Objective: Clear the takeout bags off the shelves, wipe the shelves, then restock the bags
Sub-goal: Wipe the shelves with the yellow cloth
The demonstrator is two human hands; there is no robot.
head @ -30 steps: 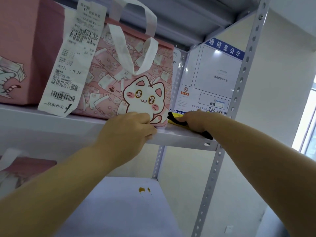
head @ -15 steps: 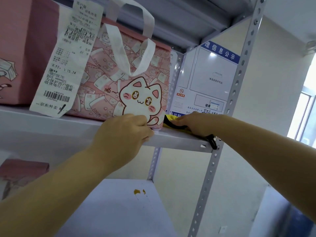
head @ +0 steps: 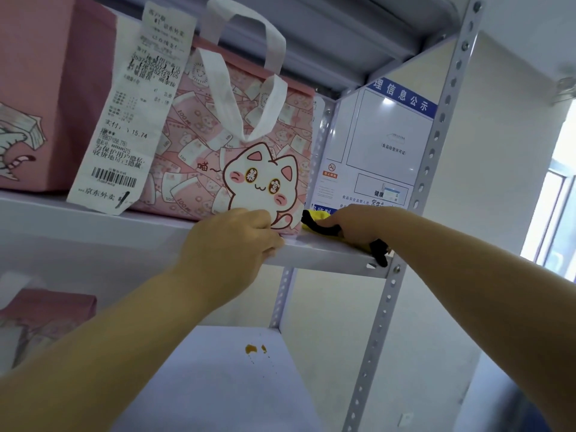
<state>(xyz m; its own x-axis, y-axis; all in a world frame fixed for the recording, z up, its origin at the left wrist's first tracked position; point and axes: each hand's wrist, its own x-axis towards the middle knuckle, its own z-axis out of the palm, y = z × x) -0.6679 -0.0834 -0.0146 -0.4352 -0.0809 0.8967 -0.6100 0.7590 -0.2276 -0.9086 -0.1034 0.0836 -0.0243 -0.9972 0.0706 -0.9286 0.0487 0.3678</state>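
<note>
A pink cat-print takeout bag with white handles stands on the upper white shelf, and a long receipt hangs down its left side. My left hand grips the bag's lower front edge at the shelf lip, fingers curled. Just right of the bag, my right hand holds a yellow cloth with black trim down on the shelf. A black corner of the cloth hangs over the shelf's front edge.
Another pink bag stands at the far left of the same shelf. The shelf below carries orange stains and a pink bag at its left. Behind the perforated metal upright hangs a notice board.
Both hands stay almost where they were, left on the bag's edge and right on the cloth. Only the view has shifted slightly.
</note>
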